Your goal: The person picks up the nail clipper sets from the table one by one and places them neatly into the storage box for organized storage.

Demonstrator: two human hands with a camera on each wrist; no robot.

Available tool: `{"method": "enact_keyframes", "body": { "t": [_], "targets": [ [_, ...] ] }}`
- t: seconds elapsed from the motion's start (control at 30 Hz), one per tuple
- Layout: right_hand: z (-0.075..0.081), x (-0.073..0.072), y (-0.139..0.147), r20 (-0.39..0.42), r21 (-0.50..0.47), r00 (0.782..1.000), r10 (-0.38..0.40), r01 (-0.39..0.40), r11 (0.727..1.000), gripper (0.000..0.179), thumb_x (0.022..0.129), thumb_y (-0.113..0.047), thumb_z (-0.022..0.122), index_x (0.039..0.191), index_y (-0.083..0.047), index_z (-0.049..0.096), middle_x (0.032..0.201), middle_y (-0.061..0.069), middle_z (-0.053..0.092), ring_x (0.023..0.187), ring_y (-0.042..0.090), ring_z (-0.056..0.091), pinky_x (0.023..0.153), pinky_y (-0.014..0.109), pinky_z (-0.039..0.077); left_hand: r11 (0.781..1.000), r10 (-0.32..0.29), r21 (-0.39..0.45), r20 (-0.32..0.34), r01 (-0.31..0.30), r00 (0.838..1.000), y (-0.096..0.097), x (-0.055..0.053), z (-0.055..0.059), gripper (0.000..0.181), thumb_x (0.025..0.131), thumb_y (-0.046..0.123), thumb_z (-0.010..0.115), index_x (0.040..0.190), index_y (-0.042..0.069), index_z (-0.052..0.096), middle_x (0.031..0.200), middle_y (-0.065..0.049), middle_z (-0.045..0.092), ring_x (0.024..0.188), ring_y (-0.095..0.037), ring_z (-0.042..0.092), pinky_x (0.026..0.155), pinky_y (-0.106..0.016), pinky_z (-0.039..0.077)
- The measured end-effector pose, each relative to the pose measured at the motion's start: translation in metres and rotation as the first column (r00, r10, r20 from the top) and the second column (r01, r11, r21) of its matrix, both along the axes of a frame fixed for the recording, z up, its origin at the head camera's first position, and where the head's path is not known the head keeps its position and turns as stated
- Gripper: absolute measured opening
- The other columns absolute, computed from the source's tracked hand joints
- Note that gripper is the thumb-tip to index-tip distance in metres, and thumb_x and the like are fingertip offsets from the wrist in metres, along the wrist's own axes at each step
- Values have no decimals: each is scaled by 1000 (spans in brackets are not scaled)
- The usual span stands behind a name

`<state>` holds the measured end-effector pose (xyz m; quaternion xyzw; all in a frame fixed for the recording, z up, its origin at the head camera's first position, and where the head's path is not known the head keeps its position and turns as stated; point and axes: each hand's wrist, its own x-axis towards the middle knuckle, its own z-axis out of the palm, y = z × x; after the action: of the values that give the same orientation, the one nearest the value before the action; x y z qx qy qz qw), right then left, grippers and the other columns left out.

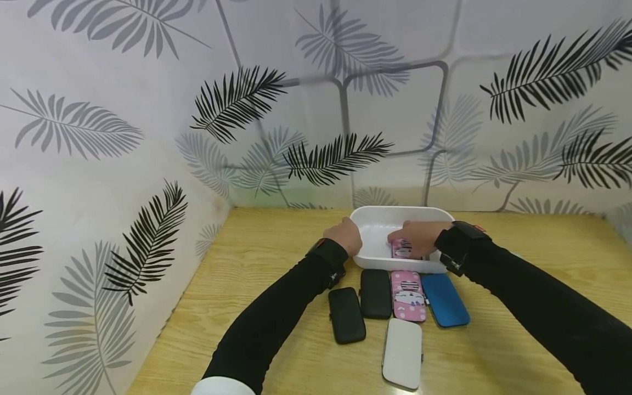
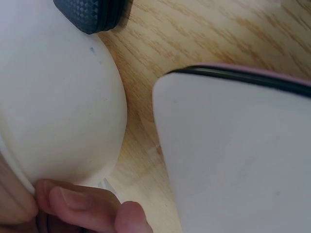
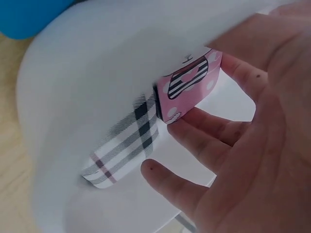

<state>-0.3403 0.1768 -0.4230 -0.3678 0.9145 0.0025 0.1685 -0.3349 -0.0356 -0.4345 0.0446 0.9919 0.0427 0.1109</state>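
We see the L hand (image 1: 344, 236) gripping the L end of a white tub (image 1: 395, 266), fingers curled on the rim. The R hand (image 1: 419, 238) is down in the tub, fingers bent round a pink case (image 3: 189, 87). Inside w/ it, just beside, we've got a plaid case (image 3: 129, 141). In front of the tub, on the wood table (image 1: 266, 247), we count five more: a black case (image 1: 375, 294), a 2nd pink case (image 1: 408, 310) and a blue case (image 1: 446, 300) side by side; a smaller dark case (image 1: 347, 315) to the L, a bit tilted; a white case (image 1: 402, 354) nearest us. Bkgd: wall w/ leaf prints (image 1: 242, 104).
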Motion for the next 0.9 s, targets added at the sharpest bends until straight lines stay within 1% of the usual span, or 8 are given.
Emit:
{"method": "enact_keyframes", "body": {
  "t": [0.1, 0.17, 0.3, 0.53, 0.6, 0.73, 0.8, 0.9],
  "targets": [
    [0, 4, 8, -2, -52, 1000, -25, 25, 998, 61, 90, -21, 76, 146, -12, 53, 118, 19, 63, 97, 27, 58, 90, 48, 51, 1000, 0, 7, 4, 0, 1000, 1, 1, 1, 58, 107, 28, 46, 154, -2, 32, 87, -9, 68, 62, -18, 57, 59, -31, 41],
    [4, 9, 16, -3, -111, 997, -80, 79, 991, 64, 91, -21, 75, 149, -10, 50, 127, 22, 62, 109, 33, 60, 96, 53, 49, 1000, -6, 11, 11, 6, 1000, 1, 0, 2, 57, 107, 29, 46, 154, -2, 32, 88, -9, 67, 63, -18, 56, 59, -32, 41],
    [17, 21, 41, -13, -237, 980, -200, 191, 953, 65, 93, -19, 73, 151, -8, 46, 145, 24, 53, 132, 44, 50, 104, 60, 43, 1000, -18, 16, 8, 18, 1000, 2, -4, 1, 56, 107, 29, 46, 152, -2, 34, 87, -9, 67, 63, -19, 57, 59, -32, 41],
    [31, 47, 96, -20, -308, 949, -314, 293, 905, 59, 98, -27, 68, 150, -9, 47, 151, 25, 45, 137, 47, 43, 104, 62, 42, 1000, -28, 4, 19, 28, 999, -1, -11, -5, 56, 107, 28, 44, 153, -3, 33, 81, -8, 66, 61, -19, 56, 58, -32, 41],
    [29, 54, 112, -37, -321, 945, -326, 298, 899, 58, 98, -28, 67, 149, -7, 48, 150, 24, 46, 137, 47, 43, 104, 63, 41, 999, -32, 6, 18, 32, 999, -2, -11, -5, 57, 107, 27, 43, 154, -3, 31, 78, -8, 65, 60, -18, 56, 58, -32, 41],
    [18, 65, 138, -61, -305, 942, -329, 296, 905, 60, 95, -32, 71, 146, -6, 52, 145, 25, 52, 134, 48, 47, 102, 63, 41, 999, -38, 9, 15, 38, 999, -3, -8, -3, 58, 107, 27, 43, 155, -3, 29, 73, -6, 63, 57, -17, 52, 57, -31, 39],
    [9, 71, 148, -31, -282, 944, -329, 308, 909, 67, 92, -38, 74, 145, -5, 52, 144, 27, 52, 133, 50, 46, 100, 64, 42, 999, -43, 6, 14, 43, 999, -3, -7, -2, 59, 107, 26, 43, 156, -3, 28, 71, -6, 63, 56, -17, 51, 56, -31, 38],
    [-5, 80, 159, 66, -227, 935, -347, 353, 908, 83, 84, -46, 79, 147, -2, 49, 146, 33, 45, 133, 57, 41, 98, 66, 41, 999, -49, 4, 19, 49, 999, -3, -4, -1, 60, 107, 26, 44, 156, -3, 27, 70, -6, 62, 56, -16, 50, 56, -31, 38]
  ]
}}
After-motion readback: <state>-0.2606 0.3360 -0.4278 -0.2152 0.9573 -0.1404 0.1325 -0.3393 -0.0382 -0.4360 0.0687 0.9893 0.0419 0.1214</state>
